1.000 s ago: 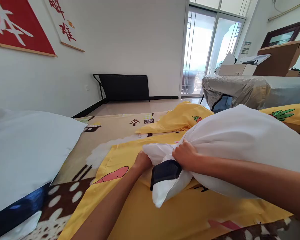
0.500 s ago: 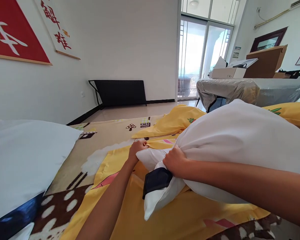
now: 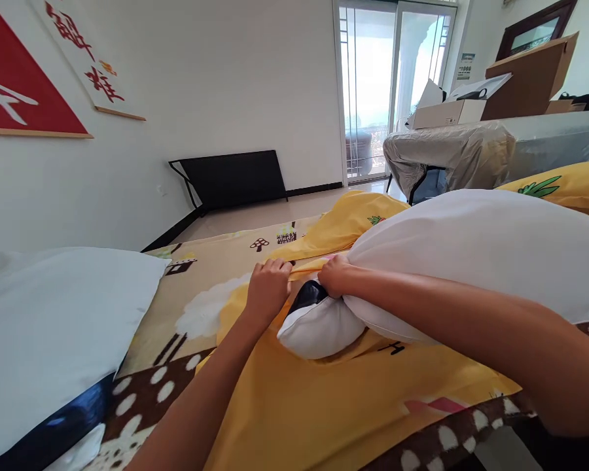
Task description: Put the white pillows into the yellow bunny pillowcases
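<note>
A plump white pillow [image 3: 476, 255] with a dark patch near its end lies across a yellow pillowcase [image 3: 324, 405]. My right hand [image 3: 336, 275] is closed round the pillow, squeezing it into a narrow neck. The bunched white end pokes out below that hand, over the yellow cloth. My left hand [image 3: 269, 288] is closed on the edge of the pillowcase, just left of the pillow's end. Its fingertips are partly hidden behind the knuckles.
Another white pillow [image 3: 53, 327] with a dark blue band lies at the left. A patterned brown and beige blanket [image 3: 226, 248] spreads underneath. More yellow fabric [image 3: 343, 226] lies behind. Beyond stand a black folded frame [image 3: 235, 176] and a plastic-covered table [image 3: 442, 150] with boxes.
Both hands have moved slightly up and away. The pillow's end has slid in closer to the yellow cloth, its corner no longer sticking out. The view has tilted down a little.
</note>
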`<action>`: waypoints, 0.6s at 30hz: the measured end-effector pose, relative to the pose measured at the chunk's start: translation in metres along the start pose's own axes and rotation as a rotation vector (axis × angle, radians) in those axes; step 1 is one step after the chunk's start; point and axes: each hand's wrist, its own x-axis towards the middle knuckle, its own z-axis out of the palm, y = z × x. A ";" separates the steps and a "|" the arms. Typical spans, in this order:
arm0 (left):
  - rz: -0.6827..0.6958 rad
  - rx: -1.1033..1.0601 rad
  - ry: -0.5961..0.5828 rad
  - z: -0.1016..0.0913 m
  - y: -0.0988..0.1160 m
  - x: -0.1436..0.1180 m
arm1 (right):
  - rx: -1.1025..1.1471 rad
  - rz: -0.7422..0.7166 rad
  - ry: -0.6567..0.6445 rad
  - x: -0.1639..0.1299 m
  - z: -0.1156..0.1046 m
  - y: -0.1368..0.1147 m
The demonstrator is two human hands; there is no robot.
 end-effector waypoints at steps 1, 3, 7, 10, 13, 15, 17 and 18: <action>0.002 0.050 -0.025 -0.001 -0.001 -0.009 | -0.004 0.031 -0.028 0.000 -0.001 0.003; -0.032 0.135 -0.087 -0.002 -0.005 -0.028 | -0.005 0.089 -0.070 0.000 -0.001 0.011; -0.196 0.202 -0.246 -0.007 -0.021 -0.053 | 0.027 0.125 -0.079 -0.001 0.000 0.026; -0.272 0.100 -0.398 -0.017 -0.026 -0.053 | 0.049 0.122 -0.059 -0.003 -0.002 0.033; -0.259 -0.095 -0.524 -0.030 -0.019 -0.047 | 0.071 0.110 -0.049 -0.003 -0.010 0.033; -0.222 -0.219 -0.565 -0.038 -0.011 -0.044 | 0.087 0.090 -0.056 -0.001 -0.017 0.030; -0.182 -0.332 -0.587 -0.046 -0.003 -0.045 | 0.103 0.061 -0.064 0.003 -0.023 0.025; -0.170 -0.387 -0.593 -0.050 0.000 -0.046 | 0.110 0.047 -0.064 0.005 -0.025 0.023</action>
